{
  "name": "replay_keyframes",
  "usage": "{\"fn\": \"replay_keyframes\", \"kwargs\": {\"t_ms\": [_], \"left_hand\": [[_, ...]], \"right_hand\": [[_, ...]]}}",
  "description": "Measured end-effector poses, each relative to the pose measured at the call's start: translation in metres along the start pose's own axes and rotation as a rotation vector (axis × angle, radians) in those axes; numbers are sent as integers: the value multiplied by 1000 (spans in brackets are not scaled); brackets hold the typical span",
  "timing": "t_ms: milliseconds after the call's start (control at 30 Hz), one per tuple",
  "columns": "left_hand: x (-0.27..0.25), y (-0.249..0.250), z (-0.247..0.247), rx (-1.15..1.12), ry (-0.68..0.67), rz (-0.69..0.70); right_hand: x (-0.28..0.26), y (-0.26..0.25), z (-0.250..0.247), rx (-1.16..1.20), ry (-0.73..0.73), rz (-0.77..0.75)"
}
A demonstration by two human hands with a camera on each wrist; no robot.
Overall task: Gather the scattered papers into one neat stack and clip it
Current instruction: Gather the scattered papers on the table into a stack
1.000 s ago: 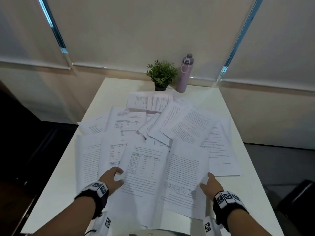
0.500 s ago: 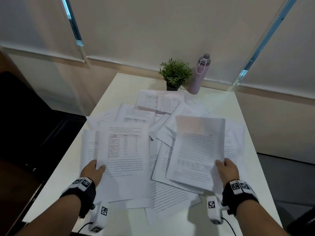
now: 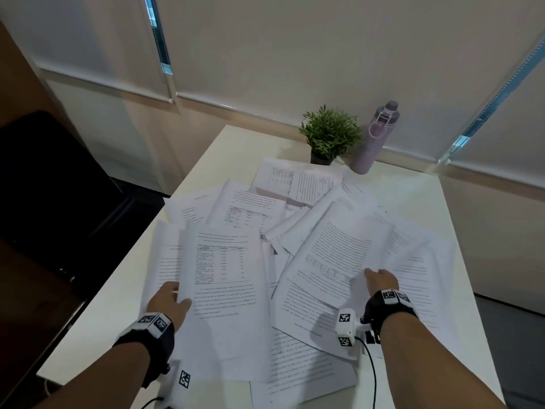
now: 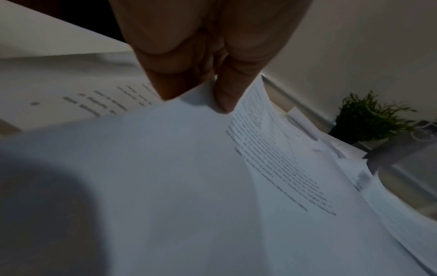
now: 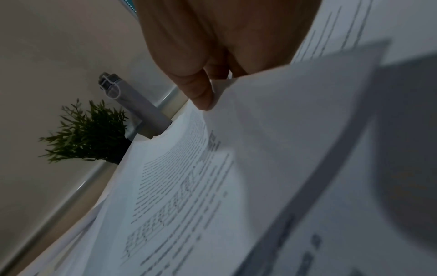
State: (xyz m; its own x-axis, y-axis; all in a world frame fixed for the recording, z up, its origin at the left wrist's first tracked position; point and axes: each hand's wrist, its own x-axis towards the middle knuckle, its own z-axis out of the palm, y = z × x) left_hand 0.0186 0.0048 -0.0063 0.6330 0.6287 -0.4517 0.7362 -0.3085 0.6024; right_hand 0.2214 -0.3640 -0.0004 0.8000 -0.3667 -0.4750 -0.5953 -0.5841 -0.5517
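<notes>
Both sheets have dropped lower toward the desk (image 3: 413,196): left hand (image 3: 169,302) pinching the table sheet (image 3: 224,278), right hand (image 3: 380,280) pinching the text sheet (image 3: 339,249), long axes pointing away.

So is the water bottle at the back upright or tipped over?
Upright. The purple water bottle stands on its base on the table beside the potted plant, lid on top; the right wrist view shows it slanted only because that camera is tilted.
</notes>
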Motion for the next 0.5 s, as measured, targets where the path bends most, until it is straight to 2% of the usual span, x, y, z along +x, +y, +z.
{"fn": "replay_keyframes", "kwargs": {"t_ms": [100, 200, 267, 333, 400, 500], "left_hand": [[-3, -3, 2, -93, 10, -18], [3, -13, -3, -30, 4, -28], [6, -18, -10, 33, 27, -71], [7, -21, -17, 116, 99, -88], [6, -23, -25, 196, 154, -107], [8, -34, -34, 282, 72, -176]], "right_hand": [[3, -6, 9, 104, 2, 2], [-3, -5, 15, 231, 85, -13], [-9, 0, 15, 196, 126, -24], [-12, 9, 12, 232, 97, -13], [-11, 24, 10, 201, 43, -66], [-18, 42, 4, 81, -39, -145]]}}
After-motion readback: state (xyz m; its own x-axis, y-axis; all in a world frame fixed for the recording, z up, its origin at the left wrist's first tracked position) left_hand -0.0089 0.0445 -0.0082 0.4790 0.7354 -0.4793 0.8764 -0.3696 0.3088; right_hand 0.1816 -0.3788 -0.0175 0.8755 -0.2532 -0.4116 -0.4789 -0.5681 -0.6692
